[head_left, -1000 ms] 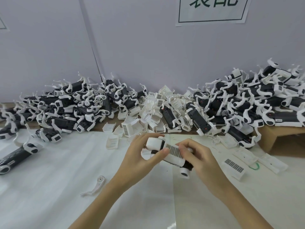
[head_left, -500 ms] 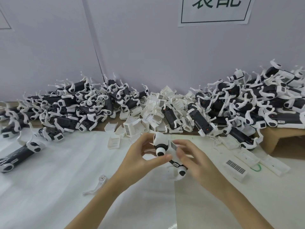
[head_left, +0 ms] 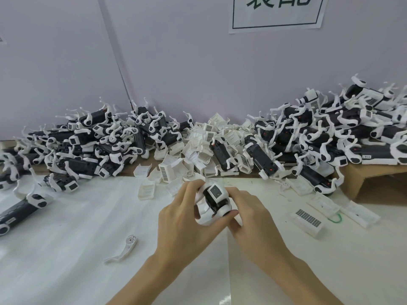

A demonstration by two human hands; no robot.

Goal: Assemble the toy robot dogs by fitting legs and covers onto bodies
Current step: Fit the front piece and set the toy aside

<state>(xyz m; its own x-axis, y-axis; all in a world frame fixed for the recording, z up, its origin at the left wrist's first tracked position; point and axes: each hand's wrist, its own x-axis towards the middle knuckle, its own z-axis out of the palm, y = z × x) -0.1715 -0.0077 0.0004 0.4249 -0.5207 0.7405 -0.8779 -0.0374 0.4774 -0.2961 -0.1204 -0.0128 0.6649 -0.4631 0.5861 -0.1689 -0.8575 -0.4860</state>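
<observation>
White loose leg [head_left: 123, 249] near left hand [head_left: 187, 221], both hands' fingers [head_left: 236, 195] grasping toy dog [head_left: 212, 202], piled dogs [head_left: 308, 137] behind

Toy assembly workshop: heaps of robot dogs [head_left: 308, 137] along a bench [head_left: 66, 238].

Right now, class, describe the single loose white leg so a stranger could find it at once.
Start at the left hand gripping the toy body. Look lower left across the white sheet. The loose leg lies alone there, curved, with a round hub, apart from every pile.
</observation>
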